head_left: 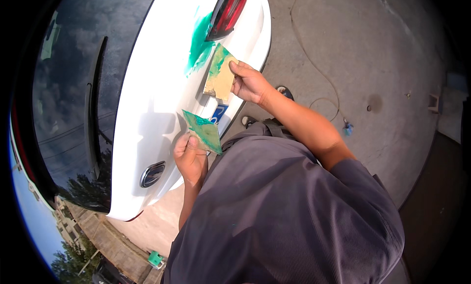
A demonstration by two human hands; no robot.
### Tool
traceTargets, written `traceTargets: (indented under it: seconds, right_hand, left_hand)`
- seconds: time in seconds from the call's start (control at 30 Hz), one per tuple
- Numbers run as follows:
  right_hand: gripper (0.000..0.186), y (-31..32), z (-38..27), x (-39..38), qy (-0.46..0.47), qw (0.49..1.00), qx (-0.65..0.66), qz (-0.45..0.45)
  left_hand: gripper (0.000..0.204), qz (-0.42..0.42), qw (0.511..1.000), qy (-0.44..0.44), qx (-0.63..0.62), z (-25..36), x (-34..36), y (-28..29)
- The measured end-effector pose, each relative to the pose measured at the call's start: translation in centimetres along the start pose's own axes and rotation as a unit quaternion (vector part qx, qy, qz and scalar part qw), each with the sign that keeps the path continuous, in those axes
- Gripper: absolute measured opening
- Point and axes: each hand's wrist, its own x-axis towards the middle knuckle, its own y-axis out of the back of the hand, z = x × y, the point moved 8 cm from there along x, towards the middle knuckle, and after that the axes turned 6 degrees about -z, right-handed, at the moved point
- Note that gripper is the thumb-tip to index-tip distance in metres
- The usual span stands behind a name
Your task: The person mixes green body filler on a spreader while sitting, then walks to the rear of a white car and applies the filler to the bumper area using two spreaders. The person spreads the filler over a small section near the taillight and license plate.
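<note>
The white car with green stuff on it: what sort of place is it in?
Probably an outdoor car-repair yard. The white car has a green smear beside its tail light, the left hand and right hand hold green-smeared flat pieces, and a thin hose or cord lies on the grey ground.

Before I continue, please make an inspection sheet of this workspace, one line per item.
Surface: white car, green smear beside the red tail light.
Job's things: left card and right card, both smeared green.
Clutter: blue object on the ground, a green object farther off.
Hands: left hand holds left card; right hand holds right card.
Cables: thin cord or hose, curving over the ground.
Surroundings: trees and a building, lower left.
</note>
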Motion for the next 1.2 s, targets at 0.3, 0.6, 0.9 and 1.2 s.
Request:
traceTargets:
  seconds: [0.3,0.6,0.9,1.2]
  right_hand:
    - [0.030,-9.1,3.6,-4.7,-0.221,0.958,-0.026,-0.182]
    - [0.033,-3.2,-2.3,-4.0,0.043,0.994,-0.072,0.066]
    - [0.029,-3.9,-2.7,-3.7,0.167,0.916,-0.283,0.230]
    - [0.021,-4.0,-3.2,-2.2,0.170,0.889,-0.347,0.247]
  left_hand:
    - [0.020,-0.001,0.979,0.170,-0.108,-1.3,1.7,-6.0]
    - [0.012,-0.072,0.994,0.014,-0.082,2.6,1.4,-1.5]
    - [0.017,-0.025,0.999,0.034,-0.034,-0.1,-0.9,0.9]
    - [0.022,-0.032,0.998,0.043,-0.030,0.1,-1.5,0.7]
